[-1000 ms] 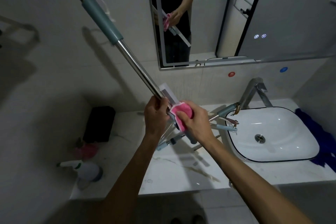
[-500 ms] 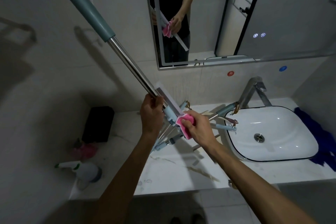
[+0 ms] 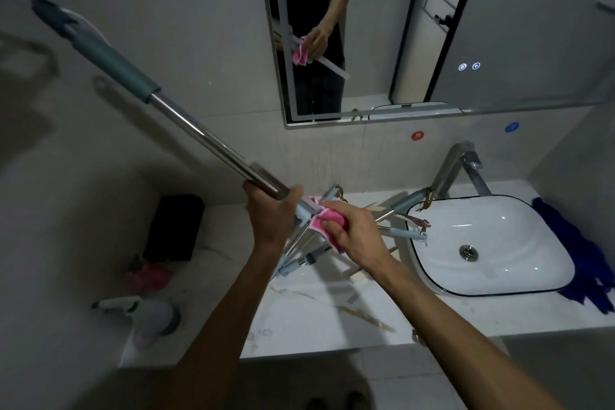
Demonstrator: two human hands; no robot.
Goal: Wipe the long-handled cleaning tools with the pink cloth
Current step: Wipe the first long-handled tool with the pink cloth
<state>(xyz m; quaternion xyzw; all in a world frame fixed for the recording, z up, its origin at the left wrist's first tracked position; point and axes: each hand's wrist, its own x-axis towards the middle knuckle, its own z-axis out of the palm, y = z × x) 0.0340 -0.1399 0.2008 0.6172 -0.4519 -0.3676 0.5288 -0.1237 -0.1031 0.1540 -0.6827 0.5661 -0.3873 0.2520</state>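
My left hand (image 3: 271,215) grips the steel shaft of a long-handled tool (image 3: 196,133), whose teal grip (image 3: 113,60) points up to the left. My right hand (image 3: 352,233) holds the pink cloth (image 3: 324,225) bunched against the tool's pale blue lower end, right beside my left hand. Several other long-handled tools (image 3: 404,206) with steel shafts and pale blue handles lie crossed on the counter under my hands, partly hidden by them.
A white basin (image 3: 492,243) with a steel tap (image 3: 459,163) sits at the right, a blue cloth (image 3: 575,250) beyond it. On the marble counter (image 3: 332,316) at the left stand a black box (image 3: 174,226), a pink object (image 3: 148,276) and a white spray bottle (image 3: 143,316). A mirror (image 3: 432,27) hangs above.
The tool's handle has tipped lower toward the left. My hands and the cloth have stayed at the tool's lower end, the cloth sliding slightly along it.
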